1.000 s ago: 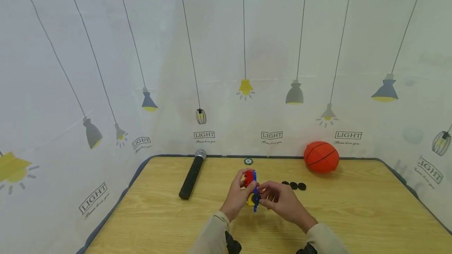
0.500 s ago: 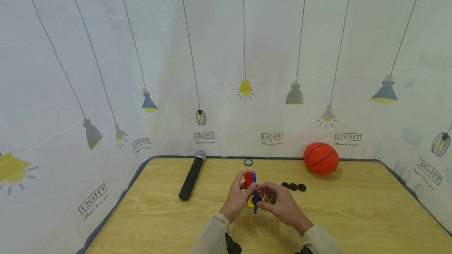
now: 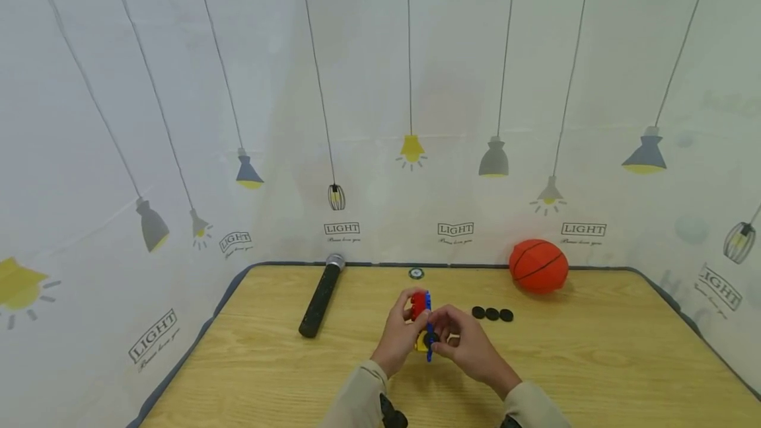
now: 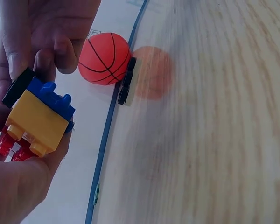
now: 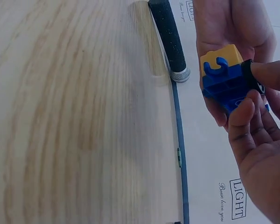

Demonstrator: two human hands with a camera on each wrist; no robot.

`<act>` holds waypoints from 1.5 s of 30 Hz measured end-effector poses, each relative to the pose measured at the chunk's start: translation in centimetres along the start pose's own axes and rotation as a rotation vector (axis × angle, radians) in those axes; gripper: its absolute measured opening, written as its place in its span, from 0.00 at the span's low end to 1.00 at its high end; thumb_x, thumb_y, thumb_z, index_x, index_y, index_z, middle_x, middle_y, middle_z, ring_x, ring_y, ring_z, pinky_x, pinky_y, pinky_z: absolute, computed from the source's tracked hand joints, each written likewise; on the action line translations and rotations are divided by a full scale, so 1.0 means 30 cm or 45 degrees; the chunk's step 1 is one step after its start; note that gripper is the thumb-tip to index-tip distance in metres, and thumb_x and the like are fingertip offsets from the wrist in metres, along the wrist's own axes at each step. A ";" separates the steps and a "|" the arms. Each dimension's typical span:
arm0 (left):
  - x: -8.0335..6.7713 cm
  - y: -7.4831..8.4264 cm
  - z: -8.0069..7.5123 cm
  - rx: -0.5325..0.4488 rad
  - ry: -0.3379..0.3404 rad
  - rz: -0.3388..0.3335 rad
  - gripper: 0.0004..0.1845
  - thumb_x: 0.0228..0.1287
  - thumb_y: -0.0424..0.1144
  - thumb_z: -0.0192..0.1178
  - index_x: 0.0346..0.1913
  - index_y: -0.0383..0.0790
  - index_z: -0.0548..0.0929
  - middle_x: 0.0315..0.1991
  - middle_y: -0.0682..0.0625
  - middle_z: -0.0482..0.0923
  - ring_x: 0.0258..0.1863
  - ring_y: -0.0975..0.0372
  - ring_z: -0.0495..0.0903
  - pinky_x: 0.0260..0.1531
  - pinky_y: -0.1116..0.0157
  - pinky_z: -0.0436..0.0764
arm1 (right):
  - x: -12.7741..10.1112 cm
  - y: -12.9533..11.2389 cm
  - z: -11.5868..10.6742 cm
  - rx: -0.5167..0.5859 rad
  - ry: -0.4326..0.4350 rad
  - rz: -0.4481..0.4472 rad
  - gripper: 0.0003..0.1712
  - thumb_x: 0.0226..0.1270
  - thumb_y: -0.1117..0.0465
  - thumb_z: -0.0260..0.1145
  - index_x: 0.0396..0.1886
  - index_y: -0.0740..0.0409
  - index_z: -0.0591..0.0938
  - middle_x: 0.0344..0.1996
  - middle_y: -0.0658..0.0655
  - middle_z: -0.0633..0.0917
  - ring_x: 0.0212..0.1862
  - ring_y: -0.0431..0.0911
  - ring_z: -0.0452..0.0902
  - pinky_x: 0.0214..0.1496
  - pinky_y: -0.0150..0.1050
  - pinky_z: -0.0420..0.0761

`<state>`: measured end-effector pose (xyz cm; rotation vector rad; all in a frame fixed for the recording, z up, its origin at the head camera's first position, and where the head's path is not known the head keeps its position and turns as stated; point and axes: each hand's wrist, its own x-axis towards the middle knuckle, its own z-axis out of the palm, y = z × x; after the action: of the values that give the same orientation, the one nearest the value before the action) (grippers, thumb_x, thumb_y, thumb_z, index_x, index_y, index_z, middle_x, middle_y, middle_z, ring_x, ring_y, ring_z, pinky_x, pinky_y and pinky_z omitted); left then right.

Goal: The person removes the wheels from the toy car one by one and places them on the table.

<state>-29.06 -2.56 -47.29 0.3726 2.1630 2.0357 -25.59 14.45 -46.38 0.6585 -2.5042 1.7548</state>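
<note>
Over the middle of the table, my left hand [image 3: 397,335] holds a small toy-block vehicle. Its blue base [image 5: 224,86], yellow block [image 4: 37,122] and red block [image 3: 419,306] are joined together. The left wrist view shows the yellow block's studs, with the red block partly hidden by the fingers. A black wheel [image 4: 18,87] sits against the side of the blue base, pinched between the thumb and fingers of my right hand [image 3: 472,349]. Whether the wheel is fully seated cannot be seen. Open blue hooks [image 5: 216,67] stick out from the base.
Three black round pieces [image 3: 492,314] lie in a row beyond my right hand. Behind them is a red toy basketball [image 3: 538,266]. A microphone [image 3: 321,302] lies at the left, and a round chip [image 3: 416,273] near the back edge. A lamp-printed curtain [image 3: 368,98] surrounds the table [image 3: 255,375].
My right hand has shifted slightly left, its fingers closer round the wheel. My left hand and the toy vehicle stay nearly in place.
</note>
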 end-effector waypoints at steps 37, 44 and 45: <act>0.011 -0.001 0.019 -0.032 0.166 -0.127 0.20 0.74 0.34 0.57 0.65 0.49 0.72 0.57 0.37 0.78 0.45 0.56 0.85 0.48 0.60 0.85 | 0.006 0.028 0.071 -0.123 -0.057 0.034 0.18 0.63 0.82 0.53 0.23 0.60 0.61 0.37 0.55 0.68 0.37 0.41 0.67 0.33 0.31 0.71; 0.023 -0.006 0.014 -0.027 0.209 -0.145 0.20 0.74 0.34 0.57 0.65 0.47 0.73 0.56 0.37 0.78 0.46 0.56 0.83 0.48 0.62 0.83 | 0.001 0.038 0.081 -0.237 0.021 -0.194 0.19 0.60 0.85 0.52 0.22 0.59 0.61 0.32 0.52 0.68 0.33 0.35 0.65 0.32 0.30 0.69; 0.024 -0.006 0.014 -0.008 0.221 -0.140 0.20 0.74 0.34 0.57 0.65 0.47 0.73 0.57 0.37 0.78 0.47 0.56 0.82 0.48 0.62 0.83 | 0.002 0.039 0.081 -0.267 0.029 -0.250 0.20 0.59 0.85 0.52 0.22 0.58 0.61 0.31 0.51 0.68 0.33 0.35 0.65 0.32 0.30 0.69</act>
<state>-29.63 -1.96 -47.47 0.0759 2.2187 2.0832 -25.49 12.58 -48.30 0.8298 -2.4645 1.4052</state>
